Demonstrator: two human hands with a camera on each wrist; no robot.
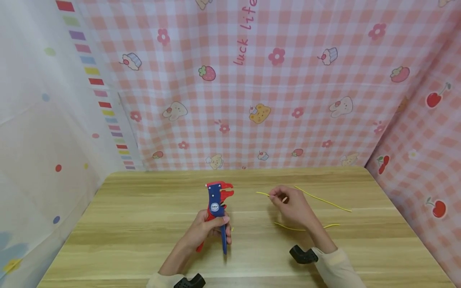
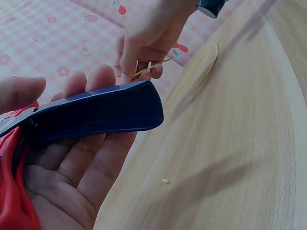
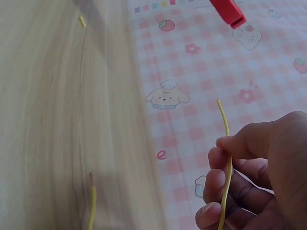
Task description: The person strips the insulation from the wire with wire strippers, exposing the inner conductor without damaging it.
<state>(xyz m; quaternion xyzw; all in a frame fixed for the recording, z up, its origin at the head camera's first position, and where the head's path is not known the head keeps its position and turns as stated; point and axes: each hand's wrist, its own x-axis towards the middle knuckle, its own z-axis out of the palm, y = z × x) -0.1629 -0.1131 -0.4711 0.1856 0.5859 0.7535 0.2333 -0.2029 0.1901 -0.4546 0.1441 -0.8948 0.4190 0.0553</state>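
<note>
1. The left hand is gripping a red-and-blue wire stripper above the table, the tool's jaws gaping.
2. Well apart from it, the right hand is pinching a yellow wire.
3. A bare-tipped loose wire is lying beneath the right forearm.
4. A yellow scrap is resting near the left hand.

The table stands before the cloth. Over its left part is the left hand, with the tool in it. On the table, just to the right of this hand, lies the scrap. Farther right is the right hand; from its fingers the held wire points left, toward the tool. Another wire lies on the table, passing below the right wrist.
</note>
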